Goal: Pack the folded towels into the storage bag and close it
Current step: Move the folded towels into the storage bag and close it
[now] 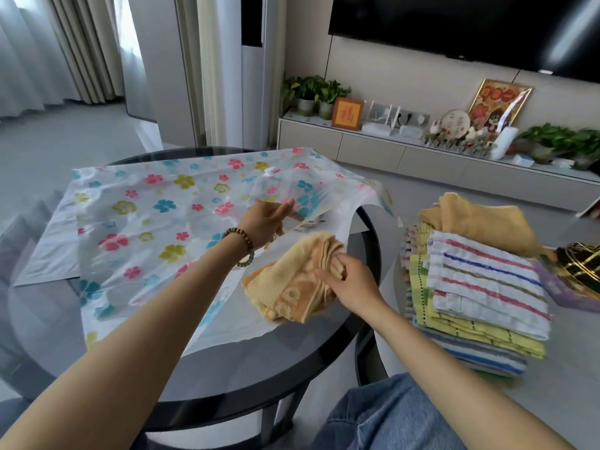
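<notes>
A clear storage bag (152,219) printed with coloured flowers lies flat across a round dark table (259,362). My left hand (264,220) pinches the upper sheet at the bag's right-hand opening and holds it lifted. My right hand (349,280) grips a folded orange towel (289,287) at the bag's mouth, resting on the lower sheet. A stack of folded towels (480,297) sits to the right, a striped white one on top and an orange-tan one (483,222) behind it.
A black and gold object (584,264) on a purple box (571,290) lies right of the stack. My knee in jeans (396,414) is at the lower middle. A low cabinet (422,157) with plants and frames runs along the back wall.
</notes>
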`<move>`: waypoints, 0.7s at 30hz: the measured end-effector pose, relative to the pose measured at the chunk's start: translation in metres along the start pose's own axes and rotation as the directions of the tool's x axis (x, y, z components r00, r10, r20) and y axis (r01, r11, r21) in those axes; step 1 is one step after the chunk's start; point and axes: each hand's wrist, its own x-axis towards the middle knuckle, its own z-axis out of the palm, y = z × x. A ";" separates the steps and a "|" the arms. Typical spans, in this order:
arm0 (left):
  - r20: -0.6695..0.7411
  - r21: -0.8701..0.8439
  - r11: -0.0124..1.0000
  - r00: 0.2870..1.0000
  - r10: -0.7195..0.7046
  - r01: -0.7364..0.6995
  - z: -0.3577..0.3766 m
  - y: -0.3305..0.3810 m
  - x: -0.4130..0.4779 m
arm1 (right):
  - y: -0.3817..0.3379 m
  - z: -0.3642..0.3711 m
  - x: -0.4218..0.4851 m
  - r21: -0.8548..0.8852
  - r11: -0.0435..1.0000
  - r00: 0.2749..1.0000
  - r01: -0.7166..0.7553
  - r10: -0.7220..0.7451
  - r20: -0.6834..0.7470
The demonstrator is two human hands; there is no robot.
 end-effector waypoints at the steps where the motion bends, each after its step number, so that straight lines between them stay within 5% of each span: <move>1: 0.001 -0.011 1.000 1.000 0.000 0.000 -0.004 0.001 0.000 | -0.006 0.002 0.006 0.103 0.995 0.998 0.009 -0.004 -0.056; 3: 0.013 -0.045 0.999 1.000 -0.010 0.011 -0.010 0.002 0.000 | -0.016 0.004 0.016 0.328 0.939 0.992 -0.104 0.122 -0.036; 5: 0.008 -0.076 0.997 1.000 -0.025 0.026 -0.015 0.003 -0.001 | -0.018 0.010 0.020 0.267 0.950 0.982 -0.161 0.182 -0.055; 8: 0.007 -0.120 0.992 0.999 -0.038 0.039 -0.020 0.002 -0.001 | -0.018 0.023 0.012 -0.237 0.954 0.956 0.182 -0.228 -0.184; 10: 0.016 -0.121 0.991 0.999 -0.047 0.049 -0.021 0.003 0.001 | -0.020 0.040 0.010 -0.374 0.834 0.912 0.406 -0.399 0.100; 12: 0.034 -0.143 0.987 0.997 -0.068 0.072 -0.021 0.003 0.005 | -0.015 0.059 0.017 -0.412 0.784 0.862 0.464 -0.292 0.414; 14: 0.052 -0.165 0.980 0.994 -0.099 0.107 -0.024 0.003 0.010 | -0.007 0.072 0.033 -0.418 0.804 0.832 0.422 -0.161 0.531; 21: 0.155 -0.321 0.931 0.979 -0.131 0.175 -0.029 0.003 0.019 | -0.017 0.104 0.138 -0.580 0.756 0.915 0.305 -0.064 0.399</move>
